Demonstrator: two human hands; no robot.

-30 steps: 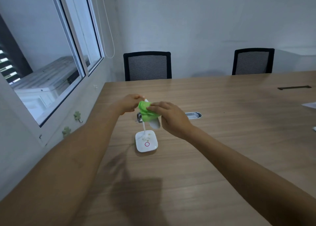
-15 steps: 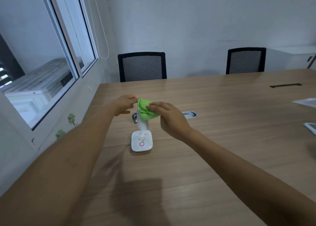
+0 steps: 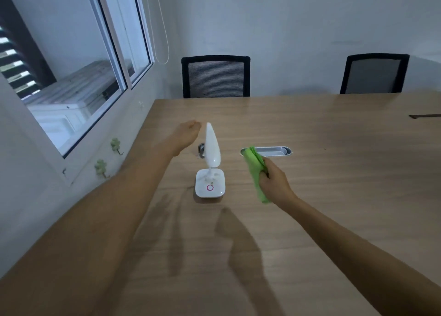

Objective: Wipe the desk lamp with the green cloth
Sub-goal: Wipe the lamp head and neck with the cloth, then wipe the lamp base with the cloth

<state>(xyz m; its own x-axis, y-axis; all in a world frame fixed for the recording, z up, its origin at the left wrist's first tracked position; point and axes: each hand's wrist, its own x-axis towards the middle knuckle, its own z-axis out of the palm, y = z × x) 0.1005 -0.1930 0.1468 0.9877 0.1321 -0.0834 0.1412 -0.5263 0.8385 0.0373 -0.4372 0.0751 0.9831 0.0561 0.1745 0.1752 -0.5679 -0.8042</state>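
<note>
A small white desk lamp [image 3: 212, 148] stands on the wooden table [image 3: 334, 184], its long head pointing up from a square base with a pink ring button. My right hand [image 3: 274, 180] is to the right of the lamp, apart from it, closed around the folded green cloth [image 3: 256, 170]. My left hand [image 3: 185, 135] hovers just left of the lamp's head with the fingers curled and nothing in them; it is close to the lamp but not touching it.
A silver cable grommet [image 3: 272, 151] is set in the table behind the cloth. Two black mesh chairs [image 3: 215, 77] [image 3: 374, 74] stand at the far edge. A window [image 3: 71, 65] and wall run along the left. A dark slot [image 3: 424, 116] lies far right.
My right hand has pulled the green cloth off the lamp head and moved right and down. My left hand has let go of the lamp top. The lamp head now stands bare.
</note>
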